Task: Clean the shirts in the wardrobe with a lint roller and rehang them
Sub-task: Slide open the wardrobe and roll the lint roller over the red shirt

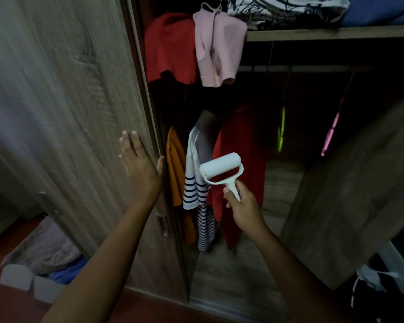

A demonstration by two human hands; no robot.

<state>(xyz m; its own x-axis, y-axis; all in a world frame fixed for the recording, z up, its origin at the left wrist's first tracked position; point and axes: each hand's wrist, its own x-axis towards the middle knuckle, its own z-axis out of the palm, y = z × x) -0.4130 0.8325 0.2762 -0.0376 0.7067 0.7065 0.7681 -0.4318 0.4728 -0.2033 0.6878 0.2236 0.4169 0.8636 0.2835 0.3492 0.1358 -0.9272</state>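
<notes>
Left hand on wardrobe door, right hand holding lint roller.
Left hand (139, 164) flat against wooden door (75, 108), fingers spread. Right hand (241, 206) grips white lint roller (221, 170) by handle, in front of striped shirt (196, 190), orange shirt (176, 169), red shirt (240, 159).

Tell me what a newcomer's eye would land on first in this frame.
Probably the white lint roller, held at centre by the right hand before a striped shirt and a red shirt. Next, the left hand flat on the wardrobe door.
</notes>
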